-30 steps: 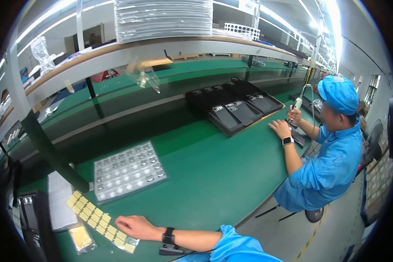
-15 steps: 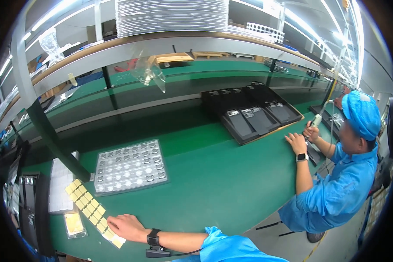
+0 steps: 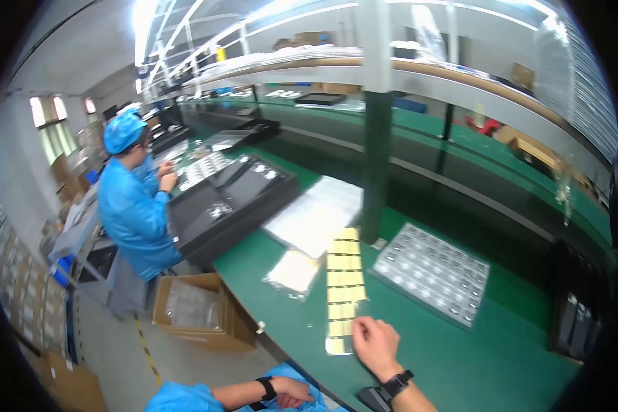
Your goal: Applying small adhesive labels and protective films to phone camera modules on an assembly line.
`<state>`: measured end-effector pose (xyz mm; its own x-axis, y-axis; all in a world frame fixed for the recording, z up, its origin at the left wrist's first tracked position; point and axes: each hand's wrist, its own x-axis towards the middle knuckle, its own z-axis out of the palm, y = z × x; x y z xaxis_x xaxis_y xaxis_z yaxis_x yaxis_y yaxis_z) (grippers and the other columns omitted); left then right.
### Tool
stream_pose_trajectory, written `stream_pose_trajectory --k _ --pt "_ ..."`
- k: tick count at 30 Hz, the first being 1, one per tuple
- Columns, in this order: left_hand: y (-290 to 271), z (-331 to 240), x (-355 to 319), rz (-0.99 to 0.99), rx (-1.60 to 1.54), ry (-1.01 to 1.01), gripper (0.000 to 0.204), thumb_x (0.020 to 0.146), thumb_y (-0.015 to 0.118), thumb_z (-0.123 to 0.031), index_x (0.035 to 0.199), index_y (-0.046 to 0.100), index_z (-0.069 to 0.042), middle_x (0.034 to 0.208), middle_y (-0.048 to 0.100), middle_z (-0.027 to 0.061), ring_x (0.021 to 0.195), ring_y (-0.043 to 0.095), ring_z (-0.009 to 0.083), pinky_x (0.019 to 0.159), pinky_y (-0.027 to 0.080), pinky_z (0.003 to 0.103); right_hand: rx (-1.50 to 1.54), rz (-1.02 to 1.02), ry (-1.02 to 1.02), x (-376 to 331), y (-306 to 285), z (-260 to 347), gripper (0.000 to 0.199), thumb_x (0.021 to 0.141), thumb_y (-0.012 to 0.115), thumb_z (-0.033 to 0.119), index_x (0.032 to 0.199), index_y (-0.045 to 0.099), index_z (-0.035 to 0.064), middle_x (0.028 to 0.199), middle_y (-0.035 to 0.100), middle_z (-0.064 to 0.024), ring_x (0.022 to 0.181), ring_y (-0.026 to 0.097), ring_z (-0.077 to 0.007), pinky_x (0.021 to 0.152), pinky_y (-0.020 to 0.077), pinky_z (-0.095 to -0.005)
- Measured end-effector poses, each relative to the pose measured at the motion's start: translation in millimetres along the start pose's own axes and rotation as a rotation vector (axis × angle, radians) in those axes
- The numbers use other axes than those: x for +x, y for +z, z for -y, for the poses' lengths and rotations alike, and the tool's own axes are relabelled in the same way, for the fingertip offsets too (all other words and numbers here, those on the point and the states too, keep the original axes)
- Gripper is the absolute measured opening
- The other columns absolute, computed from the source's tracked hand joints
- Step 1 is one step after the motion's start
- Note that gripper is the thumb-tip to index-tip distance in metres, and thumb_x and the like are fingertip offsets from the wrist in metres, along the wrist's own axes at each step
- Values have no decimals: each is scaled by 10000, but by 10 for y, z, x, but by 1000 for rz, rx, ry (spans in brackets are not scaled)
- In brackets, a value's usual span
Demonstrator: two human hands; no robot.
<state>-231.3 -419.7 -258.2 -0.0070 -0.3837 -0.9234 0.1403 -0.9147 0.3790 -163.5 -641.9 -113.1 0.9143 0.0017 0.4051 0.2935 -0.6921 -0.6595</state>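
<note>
Steady the yellow-pad sheet (image 3: 345,277) with right hand (image 3: 378,345) curled at its edge; cannot tell fingers' pinch, left hand (image 3: 294,389) included.

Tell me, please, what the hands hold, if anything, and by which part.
The right hand is at the lower-right edge of the yellow sheet; whether it grips is unclear. The left hand appears empty.

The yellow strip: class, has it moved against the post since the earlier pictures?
No, not visibly: the view has turned, but the yellow strip still has its far end just left of the post at its foot.
</note>
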Motion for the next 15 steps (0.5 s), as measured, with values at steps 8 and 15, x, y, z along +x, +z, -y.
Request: stream_pose_trajectory --k 8,15 --pt "14 -56 267 100 -722 473 450 970 433 -444 984 624 -37 834 673 77 721 656 176 653 537 293 53 37 52 116 22 87 59 833 631 148 814 673 112 633 601 -43 607 572 -240 614 448 -373" --pt "-84 248 267 333 -978 628 348 998 397 -239 1103 609 17 1057 657 138 938 639 232 837 520 336 105 47 124 43 59 111 29 821 653 102 823 673 82 641 594 -48 604 564 -209 620 439 -333"
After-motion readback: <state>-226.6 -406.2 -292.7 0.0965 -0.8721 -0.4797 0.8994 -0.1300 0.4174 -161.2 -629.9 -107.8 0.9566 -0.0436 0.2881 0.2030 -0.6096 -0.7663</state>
